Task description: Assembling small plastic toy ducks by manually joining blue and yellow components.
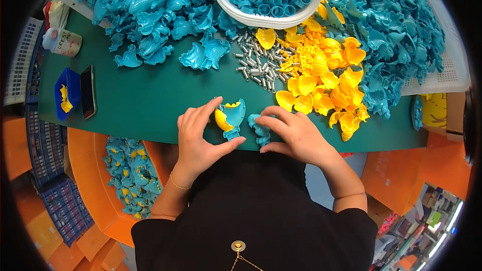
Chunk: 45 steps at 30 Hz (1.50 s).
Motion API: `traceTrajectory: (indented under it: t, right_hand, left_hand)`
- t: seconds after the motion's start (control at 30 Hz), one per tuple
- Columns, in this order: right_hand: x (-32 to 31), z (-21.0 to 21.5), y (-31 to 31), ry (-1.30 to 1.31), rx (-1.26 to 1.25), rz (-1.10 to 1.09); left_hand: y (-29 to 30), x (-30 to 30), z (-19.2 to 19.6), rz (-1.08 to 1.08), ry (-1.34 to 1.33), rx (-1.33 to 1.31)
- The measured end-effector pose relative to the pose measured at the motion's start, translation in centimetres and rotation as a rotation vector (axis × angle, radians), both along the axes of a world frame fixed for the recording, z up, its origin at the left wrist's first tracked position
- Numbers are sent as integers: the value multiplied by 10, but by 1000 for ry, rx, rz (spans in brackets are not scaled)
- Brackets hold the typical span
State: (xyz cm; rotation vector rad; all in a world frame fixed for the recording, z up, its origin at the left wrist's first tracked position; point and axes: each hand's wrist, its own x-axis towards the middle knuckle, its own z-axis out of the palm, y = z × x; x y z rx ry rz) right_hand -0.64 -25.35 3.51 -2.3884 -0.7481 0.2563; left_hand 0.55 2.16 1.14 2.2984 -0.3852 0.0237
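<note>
My left hand (pixel 197 133) curves around a toy part (pixel 232 119) made of a teal shell and a yellow jaw-like piece with small teeth. The thumb lies at its lower end and a fingertip reaches its upper left edge. Close by on the right, my right hand (pixel 296 133) pinches a lumpy teal plastic piece (pixel 259 129) between thumb and fingers. The two parts are apart, near the front edge of the green table (pixel 140 100). Beyond them lie small metal springs (pixel 258 62) and a heap of yellow plastic shells (pixel 326 65).
Teal shell heaps stand at the back left (pixel 150 15) and right (pixel 391 35). Between them is a white basket (pixel 241 17) of teal rings. A blue tray (pixel 63 83), phone (pixel 88 92) and cup (pixel 68 43) sit left. Below is an orange box (pixel 90 170) of teal-and-yellow parts.
</note>
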Motion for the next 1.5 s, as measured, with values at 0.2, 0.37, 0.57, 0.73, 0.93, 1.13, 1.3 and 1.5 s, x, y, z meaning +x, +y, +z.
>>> traceTrajectory:
  t: [0.2,0.37,0.57,0.73,0.93,1.13,1.3,1.5]
  right_hand:
    - [-5,-16,0,65,466,-241]
    - [-9,-22,25,-97,350,-157]
    - [-17,-19,29,-177,223,-183]
    - [-18,-14,27,-237,180,-223]
    - [-13,-13,28,-186,152,-170]
    - [-2,3,26,-180,19,-80]
    - [-9,0,35,-125,59,-68]
    - [-26,-32,49,-296,354,-367]
  left_hand:
    - [-5,-2,-6,-98,-149,-7]
    - [-18,0,-9,-160,-136,-16]
    - [-20,1,-10,-159,-126,-36]
    - [-19,1,-12,-148,-132,-43]
    - [-21,2,-11,-153,-140,-37]
    - [-21,2,-14,-132,-172,-35]
    - [-24,3,-12,-83,-174,-43]
    - [-18,6,-10,-158,-187,-271]
